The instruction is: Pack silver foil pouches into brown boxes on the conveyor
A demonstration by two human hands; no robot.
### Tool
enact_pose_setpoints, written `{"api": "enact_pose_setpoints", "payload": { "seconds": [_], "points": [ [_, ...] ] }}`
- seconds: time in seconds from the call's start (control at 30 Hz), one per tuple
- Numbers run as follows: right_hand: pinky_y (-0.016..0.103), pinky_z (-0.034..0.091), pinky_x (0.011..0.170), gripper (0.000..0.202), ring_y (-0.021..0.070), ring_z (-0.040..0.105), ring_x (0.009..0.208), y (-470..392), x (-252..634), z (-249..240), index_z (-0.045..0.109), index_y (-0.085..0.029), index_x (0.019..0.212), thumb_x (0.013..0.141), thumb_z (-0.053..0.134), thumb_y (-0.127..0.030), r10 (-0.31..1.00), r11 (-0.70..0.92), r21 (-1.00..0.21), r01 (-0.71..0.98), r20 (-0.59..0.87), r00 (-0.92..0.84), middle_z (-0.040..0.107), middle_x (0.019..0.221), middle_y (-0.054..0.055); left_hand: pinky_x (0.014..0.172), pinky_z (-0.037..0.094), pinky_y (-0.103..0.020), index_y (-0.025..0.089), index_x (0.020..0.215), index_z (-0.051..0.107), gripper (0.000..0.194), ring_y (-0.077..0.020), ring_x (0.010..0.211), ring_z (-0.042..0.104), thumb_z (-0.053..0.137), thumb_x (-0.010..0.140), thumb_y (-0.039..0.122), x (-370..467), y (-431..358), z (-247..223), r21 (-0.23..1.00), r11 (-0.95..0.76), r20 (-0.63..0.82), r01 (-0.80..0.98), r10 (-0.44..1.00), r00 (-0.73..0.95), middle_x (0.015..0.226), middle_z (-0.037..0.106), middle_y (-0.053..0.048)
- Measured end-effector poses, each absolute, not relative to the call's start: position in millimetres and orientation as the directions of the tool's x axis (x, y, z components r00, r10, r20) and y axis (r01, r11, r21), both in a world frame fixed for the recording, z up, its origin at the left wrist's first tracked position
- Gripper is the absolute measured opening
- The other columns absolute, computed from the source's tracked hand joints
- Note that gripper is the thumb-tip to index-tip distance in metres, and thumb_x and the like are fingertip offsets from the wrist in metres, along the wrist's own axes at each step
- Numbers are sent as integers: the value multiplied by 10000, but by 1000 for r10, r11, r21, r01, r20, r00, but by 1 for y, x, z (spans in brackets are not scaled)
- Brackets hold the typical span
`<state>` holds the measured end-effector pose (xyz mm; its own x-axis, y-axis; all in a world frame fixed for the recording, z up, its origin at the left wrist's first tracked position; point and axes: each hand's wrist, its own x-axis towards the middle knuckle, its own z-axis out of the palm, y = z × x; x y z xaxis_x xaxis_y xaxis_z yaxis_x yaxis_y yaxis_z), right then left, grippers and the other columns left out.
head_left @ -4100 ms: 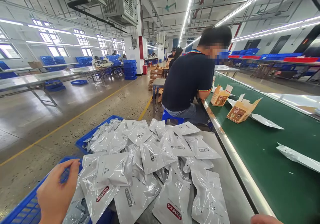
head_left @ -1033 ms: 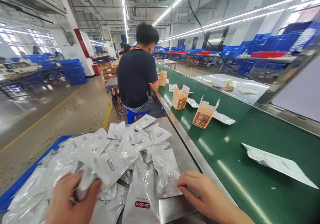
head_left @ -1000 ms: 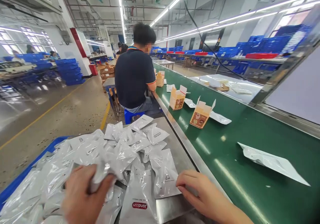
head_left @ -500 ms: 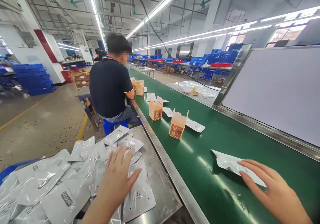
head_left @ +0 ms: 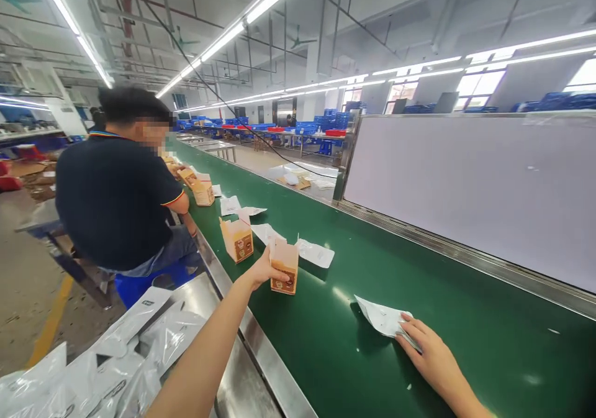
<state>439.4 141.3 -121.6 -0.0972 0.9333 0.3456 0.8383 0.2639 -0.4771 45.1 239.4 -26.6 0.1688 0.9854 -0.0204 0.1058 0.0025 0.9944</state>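
My left hand (head_left: 264, 270) reaches over the green conveyor belt (head_left: 321, 325) and grips the nearest small orange-and-brown box (head_left: 285, 272) by its left side. The box stands upright with its top flaps raised. My right hand (head_left: 426, 346) is closed on the near end of a white pouch (head_left: 379, 314), whose far end is bent up off the belt. A second open carton (head_left: 237, 241) stands just beyond the held one. Another flat white pouch (head_left: 315, 254) lies on the belt to the right of the held box.
A heap of white pouches (head_left: 107, 368) covers the metal side table (head_left: 246, 374) at lower left. A co-worker (head_left: 116, 188) sits on a blue stool by the belt, near more boxes (head_left: 202, 189). A pale upright panel (head_left: 465, 188) borders the far side.
My left hand has moved from above the pouch heap to the nearest box and taken hold of it. My right hand has closed on the pouch. The view has turned right.
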Motion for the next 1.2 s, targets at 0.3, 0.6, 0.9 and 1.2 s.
{"api": "enact_pose_setpoints", "payload": {
  "seconds": [0.3,0.6,0.9,1.2],
  "points": [
    [218,490,538,125,145,610,652,93,379,8,611,-240,946,856,588,-325,691,257,-542,800,682,240,648,832,4,1122,274,-516,220,1322,372,837,-298,1297,382,606,536,53,110,157,-21,866,-327,298,379,945,134,1323,435,-101],
    [276,450,646,326,161,529,749,90,300,38,576,-176,733,874,349,11,555,648,-78,757,729,-400,592,770,62,989,448,-511,210,1311,370,728,-290,1162,485,569,630,46,138,107,-40,645,-462,544,609,837,59,1227,466,-131],
    [398,503,938,441,254,516,1116,73,293,32,536,-156,1102,667,605,-137,830,465,-594,657,34,-556,549,1152,113,927,506,-439,195,1231,429,680,-260,1096,550,594,586,60,152,92,-51,768,-422,451,482,891,61,1193,496,-115],
    [363,504,757,251,214,580,808,65,295,37,591,-176,909,770,736,-327,896,405,-399,822,-7,-445,635,884,35,980,460,-504,221,1415,233,841,-299,1210,480,680,705,272,159,78,-57,847,-367,333,384,930,156,1319,439,-149]
  ]
}}
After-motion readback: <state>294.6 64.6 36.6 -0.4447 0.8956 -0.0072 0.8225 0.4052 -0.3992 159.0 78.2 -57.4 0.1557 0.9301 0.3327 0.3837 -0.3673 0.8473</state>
